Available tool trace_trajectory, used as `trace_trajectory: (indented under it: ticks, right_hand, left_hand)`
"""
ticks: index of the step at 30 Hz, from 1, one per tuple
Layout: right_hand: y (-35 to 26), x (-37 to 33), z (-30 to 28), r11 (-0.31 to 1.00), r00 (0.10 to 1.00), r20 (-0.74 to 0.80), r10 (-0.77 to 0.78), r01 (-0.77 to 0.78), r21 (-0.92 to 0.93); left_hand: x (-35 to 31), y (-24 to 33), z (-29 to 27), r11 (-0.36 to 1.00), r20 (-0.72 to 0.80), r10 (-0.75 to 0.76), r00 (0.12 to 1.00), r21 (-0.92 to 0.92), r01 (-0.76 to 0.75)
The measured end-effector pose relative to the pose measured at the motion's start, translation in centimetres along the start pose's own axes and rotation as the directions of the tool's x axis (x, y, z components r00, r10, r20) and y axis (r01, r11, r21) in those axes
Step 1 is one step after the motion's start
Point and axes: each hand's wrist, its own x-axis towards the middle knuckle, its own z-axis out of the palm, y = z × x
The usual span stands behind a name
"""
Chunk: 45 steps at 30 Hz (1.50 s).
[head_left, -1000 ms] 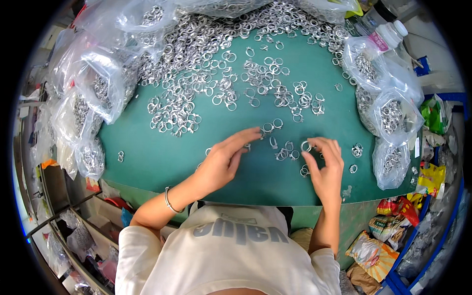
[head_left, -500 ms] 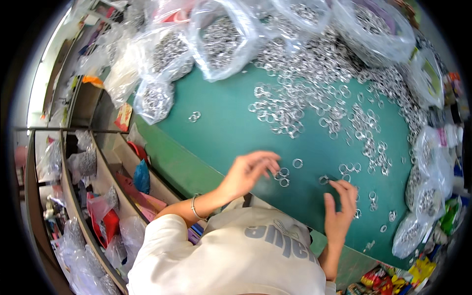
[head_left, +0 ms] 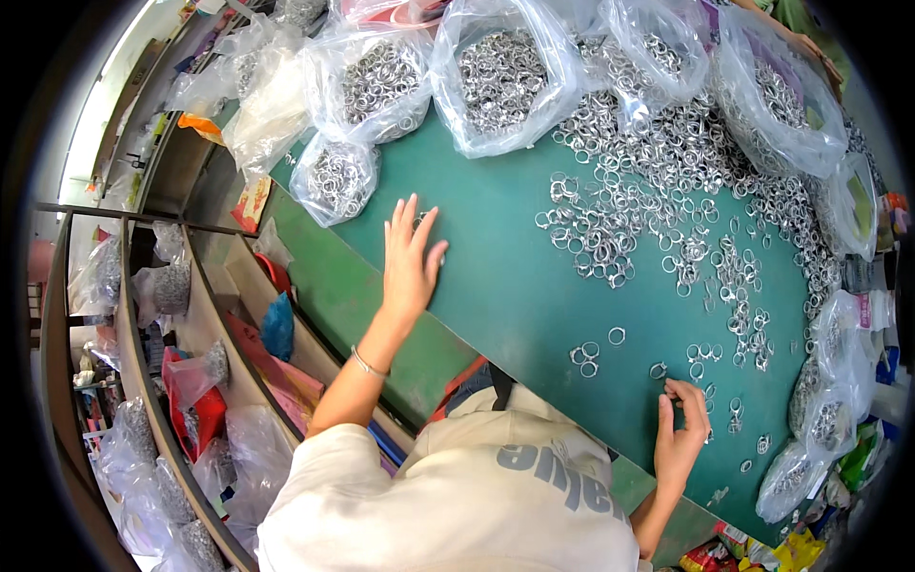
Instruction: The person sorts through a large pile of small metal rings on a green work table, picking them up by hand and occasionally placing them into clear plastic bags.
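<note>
My left hand (head_left: 412,262) reaches over the green table (head_left: 496,257) with its fingers spread. Small metal rings (head_left: 420,218) show partly from under its fingertips, and whether they touch the hand I cannot tell. My right hand (head_left: 681,434) is loosely curled over the table near its front edge, thumb apart from the fingers. Just beyond its fingertips lies a single metal ring (head_left: 658,370). Between the hands sit a small cluster of rings (head_left: 585,359) and one loose ring (head_left: 617,336).
A heap of metal rings (head_left: 681,143) spreads across the far right. Clear plastic bags of rings (head_left: 502,81) line the back, with more bags (head_left: 827,419) along the right edge. Shelving with bagged goods (head_left: 205,362) stands at the left. Another person's arm (head_left: 791,36) shows at far right.
My left hand has moved left and away from the ring cluster, out to the rings at the left. My right hand stays by the same single ring. The view has shifted.
</note>
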Motion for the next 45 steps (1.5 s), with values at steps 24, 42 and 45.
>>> trace_trajectory:
  ticks: [24,42,45]
  right_hand:
    - [3.0,-1.2,-2.6,0.994,0.981,-0.161,0.105,-0.107,0.001]
    - [7.6,3.4,-7.6,0.946,0.958,-0.27,-0.097,0.004,-0.325]
    - [8.7,5.1,-7.7,0.903,0.972,-0.182,-0.149,0.059,-0.426]
  left_hand:
    - [2.9,-4.2,0.2,0.976,-0.16,-0.136,0.978,-0.194,0.104]
    - [1.6,16.3,0.8,0.786,0.192,0.463,0.865,-0.539,-0.302]
    - [0.5,22.4,3.2,0.687,0.371,0.668,0.645,-0.64,-0.344]
